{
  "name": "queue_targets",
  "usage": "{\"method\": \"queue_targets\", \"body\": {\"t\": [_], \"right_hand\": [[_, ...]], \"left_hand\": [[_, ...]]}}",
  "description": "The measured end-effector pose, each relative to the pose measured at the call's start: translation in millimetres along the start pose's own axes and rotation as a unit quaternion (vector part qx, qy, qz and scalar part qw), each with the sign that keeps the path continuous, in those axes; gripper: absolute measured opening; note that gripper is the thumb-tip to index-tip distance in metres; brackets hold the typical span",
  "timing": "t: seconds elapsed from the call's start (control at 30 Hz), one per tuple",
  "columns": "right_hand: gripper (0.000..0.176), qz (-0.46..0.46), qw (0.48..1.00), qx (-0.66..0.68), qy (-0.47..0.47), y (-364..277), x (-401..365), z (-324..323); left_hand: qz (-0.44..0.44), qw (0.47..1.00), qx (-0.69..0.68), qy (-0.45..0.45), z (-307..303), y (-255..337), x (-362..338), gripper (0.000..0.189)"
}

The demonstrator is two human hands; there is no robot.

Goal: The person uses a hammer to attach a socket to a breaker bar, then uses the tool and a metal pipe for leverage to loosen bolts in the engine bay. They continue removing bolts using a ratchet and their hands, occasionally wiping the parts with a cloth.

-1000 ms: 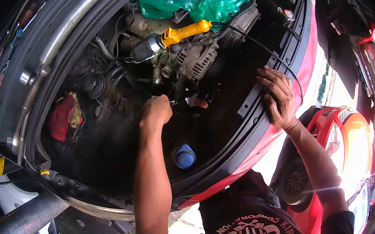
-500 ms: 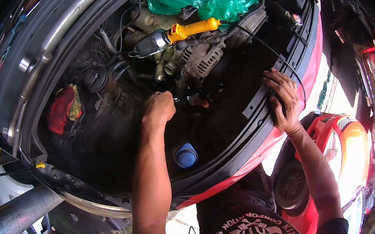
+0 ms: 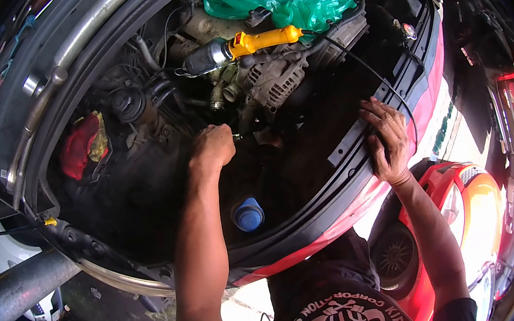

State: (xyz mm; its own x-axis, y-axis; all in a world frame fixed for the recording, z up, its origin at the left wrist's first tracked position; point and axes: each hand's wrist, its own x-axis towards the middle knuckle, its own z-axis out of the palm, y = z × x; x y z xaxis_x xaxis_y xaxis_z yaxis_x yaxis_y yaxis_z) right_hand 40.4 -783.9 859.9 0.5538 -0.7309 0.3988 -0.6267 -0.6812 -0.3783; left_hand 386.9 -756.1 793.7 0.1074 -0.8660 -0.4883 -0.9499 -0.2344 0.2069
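Note:
Deep in the engine bay, my left hand (image 3: 213, 145) is closed in a fist. A small shiny metal end shows just beyond its knuckles, but what the fingers grip is hidden. My right hand (image 3: 388, 139) lies on the black trim (image 3: 348, 150) along the car's front edge, fingers apart and slightly bent, holding nothing. Above the left hand, a work light with a yellow handle (image 3: 268, 38) lies across the engine, near the ribbed alternator (image 3: 279, 85). A blue cap (image 3: 249, 215) stands below and right of the left hand.
A green plastic bag (image 3: 316, 8) covers part of the engine. Red and yellow cloths (image 3: 81, 149) lie at the left of the bay. The light's black cable (image 3: 366, 62) crosses towards the front edge. A metal pole (image 3: 33, 284) and a red car (image 3: 464, 200) stand outside.
My left hand has shifted very slightly left, still closed. My right hand stays on the trim. The view has moved a little.

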Motion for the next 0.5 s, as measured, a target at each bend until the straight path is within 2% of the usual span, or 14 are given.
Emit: {"method": "queue_targets", "body": {"t": [0.2,0.3,0.4,0.5], "right_hand": [[0.047,-0.004,1.000,0.006,0.008,3.8,-0.3,-0.7],[0.046,-0.005,1.000,0.018,0.008,5.5,-0.1,-1.6],[0.045,-0.008,1.000,0.026,0.010,8.0,0.0,-3.5],[0.045,0.000,0.999,0.044,0.015,7.0,1.4,-6.0]], "left_hand": [[0.001,0.999,0.022,-0.043,-0.3,-4.1,2.9,0.026],[-0.011,0.998,0.056,0.023,3.0,4.0,-6.5,0.017],[-0.005,0.989,0.116,0.096,21.0,2.6,-4.6,0.016],[0.022,0.984,0.132,0.119,17.7,9.9,-11.0,0.018]]}}
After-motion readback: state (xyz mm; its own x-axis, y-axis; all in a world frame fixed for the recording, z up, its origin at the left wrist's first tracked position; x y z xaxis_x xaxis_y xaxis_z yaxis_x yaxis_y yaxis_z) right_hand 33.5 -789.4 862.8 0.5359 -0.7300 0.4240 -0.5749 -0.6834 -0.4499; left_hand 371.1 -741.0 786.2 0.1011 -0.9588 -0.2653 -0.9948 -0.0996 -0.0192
